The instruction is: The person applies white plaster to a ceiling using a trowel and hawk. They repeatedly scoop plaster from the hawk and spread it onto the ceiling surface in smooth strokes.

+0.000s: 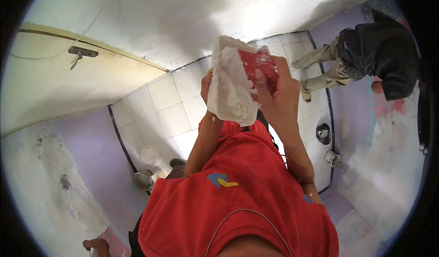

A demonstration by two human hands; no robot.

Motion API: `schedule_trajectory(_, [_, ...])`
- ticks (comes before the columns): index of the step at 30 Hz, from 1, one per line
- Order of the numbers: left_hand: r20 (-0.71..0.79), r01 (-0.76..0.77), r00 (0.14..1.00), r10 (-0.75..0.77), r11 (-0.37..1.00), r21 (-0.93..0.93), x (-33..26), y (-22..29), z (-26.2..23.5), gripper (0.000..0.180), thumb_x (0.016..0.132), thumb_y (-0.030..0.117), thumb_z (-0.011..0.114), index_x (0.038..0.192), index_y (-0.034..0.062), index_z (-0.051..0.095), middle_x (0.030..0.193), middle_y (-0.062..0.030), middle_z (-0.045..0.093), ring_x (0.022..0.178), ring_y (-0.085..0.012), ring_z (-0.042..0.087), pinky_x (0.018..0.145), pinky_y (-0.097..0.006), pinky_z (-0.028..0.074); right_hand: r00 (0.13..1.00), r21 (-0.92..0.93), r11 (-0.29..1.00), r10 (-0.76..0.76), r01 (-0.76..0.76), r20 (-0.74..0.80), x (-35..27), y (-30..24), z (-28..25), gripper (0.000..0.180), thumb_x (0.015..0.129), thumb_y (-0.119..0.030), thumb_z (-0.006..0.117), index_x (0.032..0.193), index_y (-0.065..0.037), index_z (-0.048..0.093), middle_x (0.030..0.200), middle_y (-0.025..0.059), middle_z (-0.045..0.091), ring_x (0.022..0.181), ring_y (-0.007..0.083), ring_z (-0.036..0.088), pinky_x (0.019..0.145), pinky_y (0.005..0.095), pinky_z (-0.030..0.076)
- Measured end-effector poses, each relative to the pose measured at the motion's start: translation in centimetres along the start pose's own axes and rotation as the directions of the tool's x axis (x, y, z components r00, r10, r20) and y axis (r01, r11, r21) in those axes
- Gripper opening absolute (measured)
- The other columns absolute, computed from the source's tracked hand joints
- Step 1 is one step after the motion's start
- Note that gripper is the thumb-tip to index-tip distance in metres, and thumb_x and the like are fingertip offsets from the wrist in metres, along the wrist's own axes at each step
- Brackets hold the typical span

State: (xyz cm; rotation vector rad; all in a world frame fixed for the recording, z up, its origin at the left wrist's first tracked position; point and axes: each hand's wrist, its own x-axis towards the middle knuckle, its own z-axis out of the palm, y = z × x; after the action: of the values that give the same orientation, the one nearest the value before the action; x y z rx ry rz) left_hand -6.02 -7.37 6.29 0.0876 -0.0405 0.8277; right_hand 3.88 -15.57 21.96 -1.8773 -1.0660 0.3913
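In front of my chest, my left hand grips the left side of a whitish, putty-smeared tray from below, with most of its fingers hidden behind it. My right hand is closed around a red putty spreader, thumb on its near face. White putty streaks the spreader, and its left edge rests against the white putty on the tray. The tray is held up above the tiled floor, tilted toward me.
A cream door with a metal handle is on the left, a loose cable above it. A person in a black top bends at right. Containers sit beside the walls. Another person's hand shows lower left.
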Motion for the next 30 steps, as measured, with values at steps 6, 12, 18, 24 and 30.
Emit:
schedule_trajectory(6, [-0.204,-0.053,0.977,0.061,0.998,0.044,0.2,0.3,0.2,0.049,0.091,0.04,0.042,0.127,0.0069,0.047,0.119,-0.0141,0.056,0.105,-0.0295,0.057,0.088,-0.044,0.051,0.955,0.329,0.944,0.097,0.002,-0.282,-0.8,0.7,1.6,0.02,0.09,-0.006,0.057,0.105,-0.001,0.046,0.085,0.011,0.065,0.067,0.0115,0.063,0.056,0.0252,0.05])
schedule_trajectory(12, [-0.178,-0.065,0.981,0.076,0.996,0.065,0.3,1.3,0.3,0.05,0.091,0.041,0.042,0.129,0.0082,0.045,0.12,-0.0122,0.055,0.105,-0.0294,0.058,0.087,-0.045,0.051,0.904,0.796,0.566,0.424,-0.214,-0.059,-0.7,3.5,0.6,0.017,0.091,-0.009,0.059,0.1,-0.003,0.047,0.087,0.0056,0.061,0.071,0.0061,0.057,0.059,0.0207,0.049])
schedule_trajectory(18, [-0.527,-0.121,0.822,0.219,0.969,0.214,0.8,1.6,3.9,0.055,0.091,0.044,0.039,0.134,0.0095,0.04,0.127,-0.0119,0.051,0.11,-0.0299,0.055,0.092,-0.045,0.049,0.863,0.75,0.519,0.487,-0.41,0.134,-1.9,4.5,0.8,0.024,0.091,-0.009,0.059,0.111,-0.002,0.048,0.096,0.0069,0.062,0.081,0.009,0.06,0.068,0.0246,0.053])
schedule_trajectory(24, [-0.419,-0.049,0.865,0.276,0.877,0.477,1.1,1.3,2.8,0.054,0.092,0.044,0.038,0.134,0.0097,0.041,0.126,-0.0115,0.052,0.109,-0.0292,0.056,0.091,-0.045,0.049,0.912,0.849,0.431,0.388,-0.307,0.133,-1.1,5.3,0.8,0.028,0.091,-0.006,0.057,0.116,-0.001,0.049,0.102,0.0078,0.062,0.087,0.0116,0.062,0.074,0.026,0.053])
schedule_trajectory(30, [-0.234,-0.012,0.972,0.036,0.995,0.102,1.0,0.7,1.2,0.052,0.093,0.043,0.038,0.133,0.0097,0.042,0.125,-0.0112,0.053,0.108,-0.0288,0.056,0.09,-0.044,0.049,0.897,0.859,0.42,0.432,-0.292,0.094,-0.2,5.8,1.0,0.023,0.091,-0.006,0.055,0.113,0.001,0.051,0.102,0.0076,0.062,0.085,0.0119,0.062,0.074,0.0264,0.052])
